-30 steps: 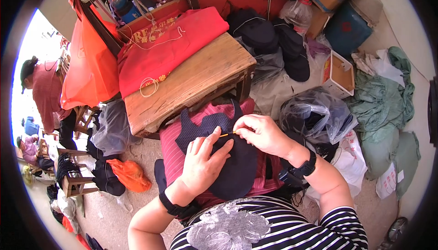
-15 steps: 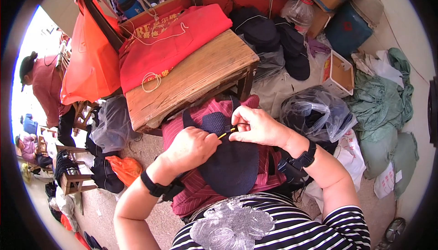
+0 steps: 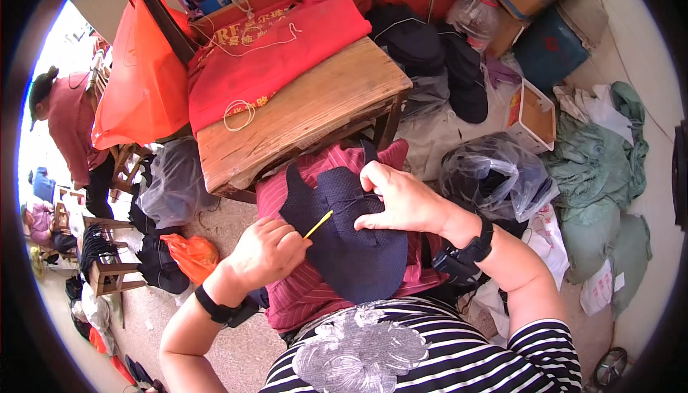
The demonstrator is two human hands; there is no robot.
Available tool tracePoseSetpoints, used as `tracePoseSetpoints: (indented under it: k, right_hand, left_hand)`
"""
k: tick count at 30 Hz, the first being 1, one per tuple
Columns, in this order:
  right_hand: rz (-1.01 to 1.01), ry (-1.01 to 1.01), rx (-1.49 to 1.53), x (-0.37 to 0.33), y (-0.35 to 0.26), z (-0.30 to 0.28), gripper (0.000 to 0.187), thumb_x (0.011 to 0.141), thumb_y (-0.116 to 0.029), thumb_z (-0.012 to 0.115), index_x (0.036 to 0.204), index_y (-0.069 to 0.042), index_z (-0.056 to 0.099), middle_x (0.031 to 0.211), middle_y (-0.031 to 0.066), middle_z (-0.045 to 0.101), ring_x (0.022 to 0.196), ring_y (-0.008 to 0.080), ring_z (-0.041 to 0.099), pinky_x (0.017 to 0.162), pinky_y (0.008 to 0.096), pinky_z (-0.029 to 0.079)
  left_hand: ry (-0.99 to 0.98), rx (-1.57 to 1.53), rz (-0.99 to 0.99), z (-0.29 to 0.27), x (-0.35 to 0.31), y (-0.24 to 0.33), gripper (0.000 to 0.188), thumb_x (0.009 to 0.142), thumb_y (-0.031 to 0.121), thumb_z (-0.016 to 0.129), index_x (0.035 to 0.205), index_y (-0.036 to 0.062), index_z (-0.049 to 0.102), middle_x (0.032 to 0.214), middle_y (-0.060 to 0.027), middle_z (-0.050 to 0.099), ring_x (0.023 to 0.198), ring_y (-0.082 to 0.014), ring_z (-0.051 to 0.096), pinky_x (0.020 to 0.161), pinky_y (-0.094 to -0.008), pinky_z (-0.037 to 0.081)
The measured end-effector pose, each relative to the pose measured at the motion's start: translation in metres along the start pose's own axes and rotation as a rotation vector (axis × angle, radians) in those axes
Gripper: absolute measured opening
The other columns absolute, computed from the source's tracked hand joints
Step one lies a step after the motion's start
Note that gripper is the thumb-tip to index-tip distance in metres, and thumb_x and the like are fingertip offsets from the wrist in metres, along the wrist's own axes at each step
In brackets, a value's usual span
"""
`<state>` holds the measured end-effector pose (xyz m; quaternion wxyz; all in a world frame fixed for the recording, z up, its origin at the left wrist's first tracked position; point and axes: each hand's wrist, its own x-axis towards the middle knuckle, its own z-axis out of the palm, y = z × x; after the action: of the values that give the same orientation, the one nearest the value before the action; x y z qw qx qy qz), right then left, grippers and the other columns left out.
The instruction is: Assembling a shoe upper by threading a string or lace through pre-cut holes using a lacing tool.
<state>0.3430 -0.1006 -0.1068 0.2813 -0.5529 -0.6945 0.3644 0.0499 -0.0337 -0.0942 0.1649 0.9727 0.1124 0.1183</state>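
A dark navy textured cloth piece with a rounded lower end lies on the maroon striped cloth over my lap. My left hand is closed around a thin yellow stick, whose tip points up and right over the navy piece. My right hand grips the navy piece's right edge between thumb and fingers. Thin dark cords or folds cross the cloth near my right thumb; their exact form is too small to tell.
A wooden table with a red cloth stands ahead. Dark caps are piled beyond its right end. A clear plastic bag and green sacks are at right. Another person bends at far left.
My left hand has drawn back down and left with the yellow stick, away from my right hand. The navy cloth now lies more spread out, its upper part turned up into view.
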Motion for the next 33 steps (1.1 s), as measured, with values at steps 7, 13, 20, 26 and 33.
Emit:
tracePoseSetpoints:
  k: [7, 13, 20, 26, 33]
  right_hand:
    - [-0.052, 0.03, -0.05, -0.003, 0.003, 0.005, 0.059, 0.071, -0.031, 0.088, 0.103, -0.006, 0.046, 0.097, 0.0126, 0.057, 0.092, 0.0323, 0.062, 0.08, 0.0414, 0.05]
    - [0.065, -0.008, 0.011, -0.003, 0.003, -0.001, 0.057, 0.069, -0.03, 0.089, 0.1, -0.006, 0.048, 0.095, 0.0124, 0.057, 0.089, 0.0305, 0.062, 0.078, 0.0405, 0.05]
    - [-0.18, 0.284, -0.089, -0.015, -0.014, 0.009, 0.048, 0.08, -0.014, 0.08, 0.122, -0.009, 0.057, 0.115, 0.0117, 0.059, 0.096, 0.0304, 0.065, 0.081, 0.0392, 0.054]
    - [-0.209, 0.052, 0.361, -0.008, -0.027, 0.009, 0.03, 0.093, -0.003, 0.065, 0.122, 0.0, 0.063, 0.103, 0.0116, 0.067, 0.088, 0.0204, 0.069, 0.078, 0.031, 0.056]
    - [0.009, 0.1, 0.176, -0.015, -0.008, -0.01, 0.013, 0.095, -0.006, 0.062, 0.103, 0.001, 0.07, 0.089, 0.0103, 0.071, 0.079, 0.0166, 0.067, 0.071, 0.0298, 0.053]
  left_hand:
    - [0.325, -0.607, -0.035, 0.002, 0.045, 0.028, 0.016, 0.078, -0.003, 0.061, 0.065, -0.0025, 0.052, 0.134, -0.0275, 0.057, 0.076, -0.0222, 0.064, 0.075, -0.037, 0.054]
    - [0.355, -1.329, -0.198, 0.031, 0.056, 0.038, 0.014, 0.093, 0.006, 0.068, 0.088, 0.0001, 0.057, 0.13, -0.0223, 0.06, 0.106, -0.0238, 0.068, 0.091, -0.0372, 0.056]
    - [0.555, -1.423, -0.464, 0.045, 0.048, 0.027, 0.014, 0.093, -0.003, 0.066, 0.105, 0.0012, 0.06, 0.122, -0.0153, 0.065, 0.103, -0.0184, 0.067, 0.093, -0.0328, 0.055]
    - [0.716, -0.882, -0.416, 0.048, 0.05, 0.035, 0.014, 0.084, -0.001, 0.076, 0.095, 0.0045, 0.071, 0.103, -0.0047, 0.058, 0.104, -0.0155, 0.056, 0.085, -0.0269, 0.05]
    - [0.44, -0.208, -0.27, 0.044, 0.029, 0.045, 0.041, 0.075, 0.006, 0.079, 0.115, 0.0073, 0.069, 0.125, -0.0119, 0.062, 0.114, -0.0283, 0.059, 0.097, -0.0408, 0.048]
